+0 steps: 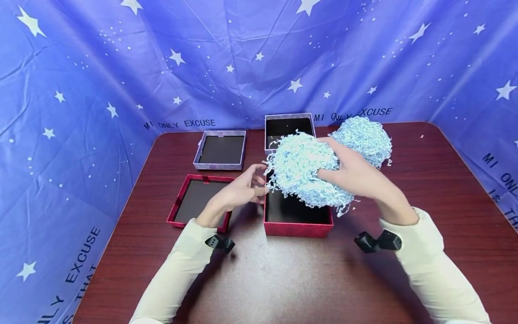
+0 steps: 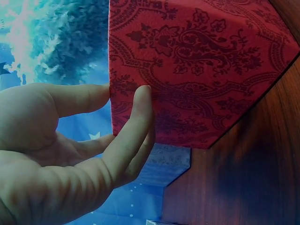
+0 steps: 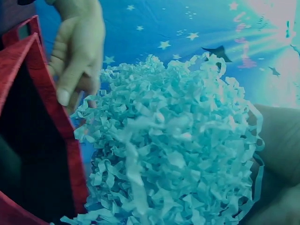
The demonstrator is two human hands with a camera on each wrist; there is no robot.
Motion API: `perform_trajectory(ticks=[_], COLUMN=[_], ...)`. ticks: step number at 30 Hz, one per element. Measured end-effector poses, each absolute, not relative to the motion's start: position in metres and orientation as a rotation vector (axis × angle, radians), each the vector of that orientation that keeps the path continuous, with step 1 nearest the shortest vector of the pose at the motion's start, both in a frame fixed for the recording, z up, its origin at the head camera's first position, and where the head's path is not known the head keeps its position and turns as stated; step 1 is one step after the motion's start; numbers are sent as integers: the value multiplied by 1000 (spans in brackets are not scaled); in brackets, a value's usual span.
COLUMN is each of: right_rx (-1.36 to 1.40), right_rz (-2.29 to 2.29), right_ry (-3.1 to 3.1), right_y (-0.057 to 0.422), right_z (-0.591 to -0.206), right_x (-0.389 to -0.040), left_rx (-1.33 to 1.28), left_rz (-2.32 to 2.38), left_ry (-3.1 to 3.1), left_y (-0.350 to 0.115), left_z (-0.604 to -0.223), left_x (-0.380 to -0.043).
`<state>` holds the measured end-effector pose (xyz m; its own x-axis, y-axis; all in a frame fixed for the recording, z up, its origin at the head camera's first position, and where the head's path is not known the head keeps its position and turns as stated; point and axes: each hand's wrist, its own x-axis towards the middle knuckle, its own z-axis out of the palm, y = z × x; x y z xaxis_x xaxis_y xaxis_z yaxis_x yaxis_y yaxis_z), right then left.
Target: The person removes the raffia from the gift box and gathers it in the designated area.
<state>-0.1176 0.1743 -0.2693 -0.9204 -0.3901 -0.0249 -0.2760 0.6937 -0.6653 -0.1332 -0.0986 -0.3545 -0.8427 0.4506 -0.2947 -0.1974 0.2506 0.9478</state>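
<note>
My right hand [image 1: 356,173] grips a big clump of light blue crinkled paper shred [image 1: 303,166], holding it over the far part of a red patterned box [image 1: 298,228]. The box stands uncovered, its black inside showing in front of the clump. At the box's left side is my left hand [image 1: 241,191], thumb and fingertips right at the rim. In the left wrist view those fingers [image 2: 142,105] lie against the red patterned wall. The right wrist view shows the shred [image 3: 173,150] filling the middle, with loose strands hanging off it.
A second heap of blue shred [image 1: 366,139] sits behind my right hand. A red lid [image 1: 173,210] lies on the left. Farther back are a lavender lid [image 1: 220,166] and a lavender box [image 1: 289,116]. A starry blue curtain [image 1: 259,81] borders the dark wooden table [image 1: 259,279].
</note>
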Motion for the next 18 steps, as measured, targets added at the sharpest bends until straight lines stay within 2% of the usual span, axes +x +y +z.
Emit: perform_trajectory(ticks=[8,18], right_rx=[-469,-326], right_rz=[-1049,-1023], right_ry=[2808,2875], right_y=[203,254], right_z=[-253,-263], right_x=[-115,-115], left_rx=[228,218], left_rz=[1628,1642], left_ry=[2019,2017], left_y=[-99,-98], left_z=[-353,-354], left_x=[-132,-132])
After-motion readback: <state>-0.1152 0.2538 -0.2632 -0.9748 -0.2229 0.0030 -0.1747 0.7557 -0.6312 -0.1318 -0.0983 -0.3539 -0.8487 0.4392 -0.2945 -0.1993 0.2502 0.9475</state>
